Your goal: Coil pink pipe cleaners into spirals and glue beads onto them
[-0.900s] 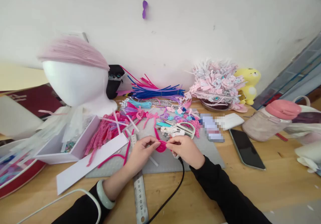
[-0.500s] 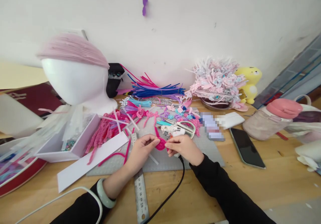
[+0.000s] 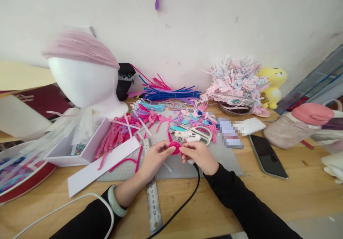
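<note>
Between my hands is a bright pink pipe cleaner wound into a flat round coil, with a tail rising behind it. My left hand pinches the coil's left edge between thumb and forefinger. On the other side, the fingertips of my right hand are closed on its right edge. Just behind the coil lie white-handled scissors and a white tool with a black cord. A steel ruler runs under my left wrist. Loose pink pipe cleaner pieces rest on the grey cutting mat.
At left stand a white mannequin head and a pale box. Bundled pipe cleaners lie by the wall. A decorated pink headpiece is at the back right. A phone and a pink-lidded bottle lie further right.
The camera view has shifted slightly, so the scene sits higher and more to the right. My fingers have drawn closer together over the coil, which both hands still hold.
</note>
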Demonstrator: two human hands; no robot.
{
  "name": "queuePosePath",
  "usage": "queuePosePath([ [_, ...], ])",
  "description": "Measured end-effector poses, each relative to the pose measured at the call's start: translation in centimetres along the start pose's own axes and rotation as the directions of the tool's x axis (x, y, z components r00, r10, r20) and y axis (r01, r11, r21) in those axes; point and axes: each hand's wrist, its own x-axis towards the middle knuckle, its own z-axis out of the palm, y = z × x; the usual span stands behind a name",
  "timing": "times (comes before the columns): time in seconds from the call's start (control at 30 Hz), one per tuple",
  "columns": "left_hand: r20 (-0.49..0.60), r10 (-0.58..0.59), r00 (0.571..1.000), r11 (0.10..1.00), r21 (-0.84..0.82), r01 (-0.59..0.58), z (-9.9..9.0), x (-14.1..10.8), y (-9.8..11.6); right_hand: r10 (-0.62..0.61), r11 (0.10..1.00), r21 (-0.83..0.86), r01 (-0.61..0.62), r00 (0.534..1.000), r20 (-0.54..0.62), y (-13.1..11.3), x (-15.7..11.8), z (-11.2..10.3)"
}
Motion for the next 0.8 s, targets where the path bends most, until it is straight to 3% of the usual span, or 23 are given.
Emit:
queuePosePath([
  [0.27, -0.079, -0.003, 0.997, 0.991, -0.131, -0.007, 0.3, -0.3, -0.3, -0.025, 0.987, 0.157, 0.034, 0.998, -0.058, 0.5, 0.1, 0.7],
  [0.47, -0.146, -0.040, 0.989, 0.970, -0.242, 0.003, 0.6, -0.2, -0.2, -0.054, 0.988, 0.141, 0.067, 0.994, -0.092, 0.6, 0.1, 1.0],
  [0.67, -0.157, -0.025, 0.987, 0.969, -0.248, -0.015, 0.6, -0.3, -0.3, -0.099, 0.983, 0.152, 0.104, 0.994, -0.041, 1.1, 0.1, 1.3],
  [0.8, -0.149, -0.012, 0.989, 0.969, -0.244, -0.025, 0.7, -0.5, -0.7, -0.133, 0.983, 0.114, 0.141, 0.988, -0.075, 1.0, 0.1, 1.5],
])
